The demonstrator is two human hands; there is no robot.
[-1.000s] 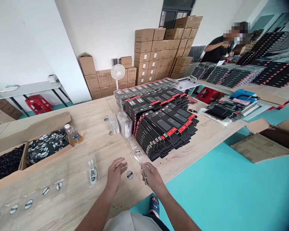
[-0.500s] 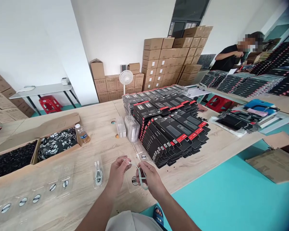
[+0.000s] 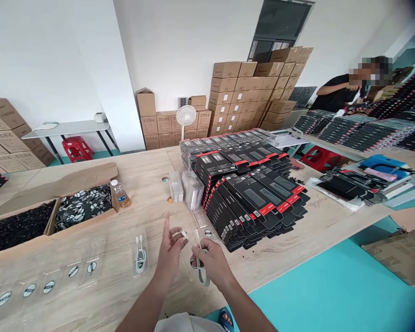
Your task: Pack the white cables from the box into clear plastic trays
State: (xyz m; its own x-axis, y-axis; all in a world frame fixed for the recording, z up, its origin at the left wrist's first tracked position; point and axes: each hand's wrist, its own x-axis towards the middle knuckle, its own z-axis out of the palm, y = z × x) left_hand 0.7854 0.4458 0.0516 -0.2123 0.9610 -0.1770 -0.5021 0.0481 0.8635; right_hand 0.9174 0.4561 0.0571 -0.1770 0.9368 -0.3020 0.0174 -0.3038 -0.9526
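Note:
My right hand [image 3: 209,260] is closed around a coiled pale cable [image 3: 203,274], whose loop hangs below the fist. My left hand [image 3: 169,251] pinches the cable's white plug end [image 3: 184,234] between thumb and fingers, with one finger pointing up. Both hands hover above the near edge of the wooden table [image 3: 100,286]. A clear bag with a packed cable [image 3: 140,255] lies just left of my left hand. Flat clear bags with round stickers [image 3: 48,286] lie in a row farther left.
Tall stacks of black and red retail boxes [image 3: 252,189] fill the table's right side, with clear trays [image 3: 192,189] beside them. An open carton of dark cables [image 3: 55,216] and a water bottle [image 3: 120,193] sit at left. Another person [image 3: 346,87] works at the far right table.
My hands came together and rose slightly; the left hand went from open over the table to pinching the cable's plug end. The camera view shifted, so the scene slid rightward and down.

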